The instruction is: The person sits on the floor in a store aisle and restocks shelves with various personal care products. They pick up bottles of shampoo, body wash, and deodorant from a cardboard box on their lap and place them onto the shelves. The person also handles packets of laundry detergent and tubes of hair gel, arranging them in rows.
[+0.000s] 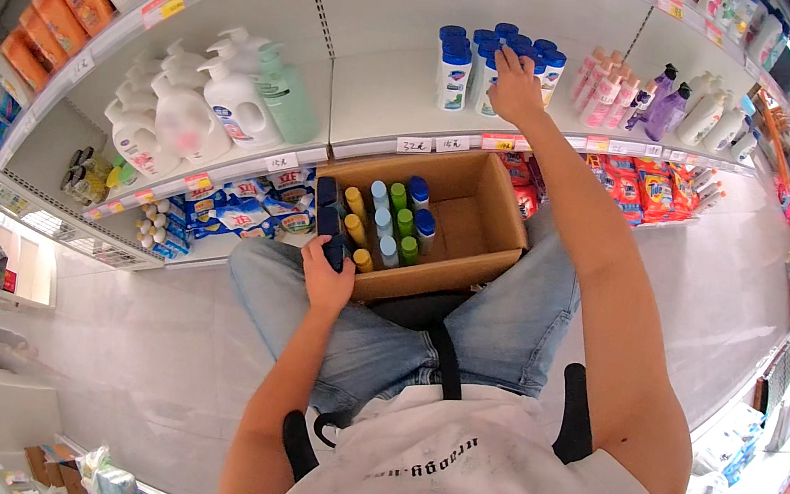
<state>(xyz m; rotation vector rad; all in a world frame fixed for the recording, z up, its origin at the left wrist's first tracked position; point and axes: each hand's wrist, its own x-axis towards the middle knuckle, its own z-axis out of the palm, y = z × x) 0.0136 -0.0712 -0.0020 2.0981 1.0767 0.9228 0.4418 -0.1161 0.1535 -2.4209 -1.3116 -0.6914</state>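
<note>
Standing in a tight cluster right under the right hand (518, 88), here are the white plastic bottles with round blue caps (452, 83), up on the pale grey metal shelf (376, 93)! That hand has its fingers bent down over the front caps; whether they pinch one, I cannot tell.

Down to the left hand (328, 278), curled at the near left corner of an open brown cardboard box (452, 273), fingers against a dark blue object (334, 253); a firm grip cannot be made out. Just ahead and to the right of that hand, inside the box, rows of yellow tops (359, 204), pale blue tops (384, 223), green tops (405, 221) and blue tops (425, 223)!

Right of the right hand, small pink bottles (603, 100), then dark purple pump bottles (669, 112). Well to its left, big white pump bottles (178, 105) beside a pale green pump bottle (284, 100). Below it, to the right, red-and-orange bags (655, 190); left of the left hand, blue-and-white packets (239, 210).
</note>
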